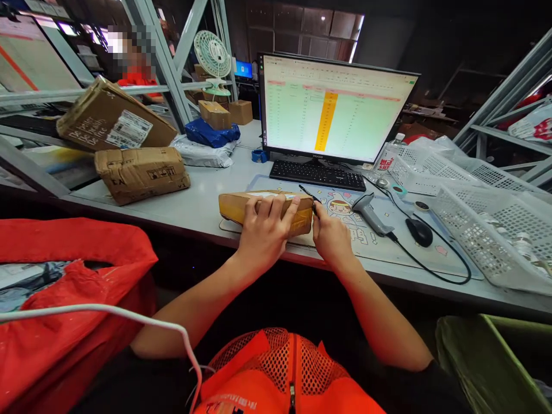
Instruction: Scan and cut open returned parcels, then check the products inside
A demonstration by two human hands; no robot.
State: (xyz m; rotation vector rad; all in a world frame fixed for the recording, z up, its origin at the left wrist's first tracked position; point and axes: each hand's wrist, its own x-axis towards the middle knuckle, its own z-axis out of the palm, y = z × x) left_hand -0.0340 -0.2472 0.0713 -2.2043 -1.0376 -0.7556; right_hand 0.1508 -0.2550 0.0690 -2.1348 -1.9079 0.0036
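A small taped cardboard box [230,206] sits at the front edge of the desk, with a white label partly showing on top. My left hand [265,227] grips it from the near side, fingers bent over its upper face. At the box's right end, my right hand [332,236] is closed around a slim black tool [307,191]; whether it is a knife or a pen I cannot tell. Part of that tool is hidden by the fingers and the box. To the right of my right hand lies a grey barcode scanner [371,214] on the printed desk mat [345,244].
Behind the box stand a keyboard [317,174] and a monitor [332,115]. Parcels, including a dented carton [142,172], crowd the left. A mouse [419,232], its cable and white baskets [487,241] occupy the right. Red [129,247] and green bins [487,356] flank me.
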